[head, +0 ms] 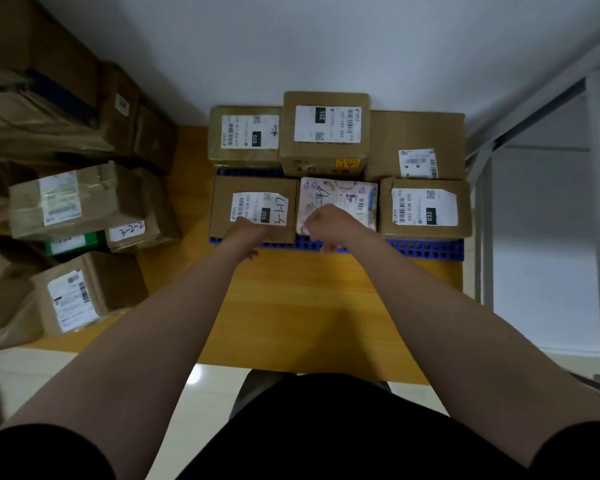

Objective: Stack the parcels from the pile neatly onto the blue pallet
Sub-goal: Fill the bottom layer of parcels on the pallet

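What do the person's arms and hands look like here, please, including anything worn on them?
Both arms are bare from the short black sleeves near the shoulders down to the left hand and right hand. No gloves, watch or bracelet show on either one. The sleeves are plain, with no visible markings.

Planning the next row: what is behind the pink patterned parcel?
A brown box labelled 102 stands right behind the pink parcel. Whether anything lies under that box is hidden.

I wear a black top (326, 431) with short sleeves. My left sleeve (42, 452) and right sleeve (579, 450) end above the elbows, and my left hand (248, 233) and right hand (328, 223) are bare
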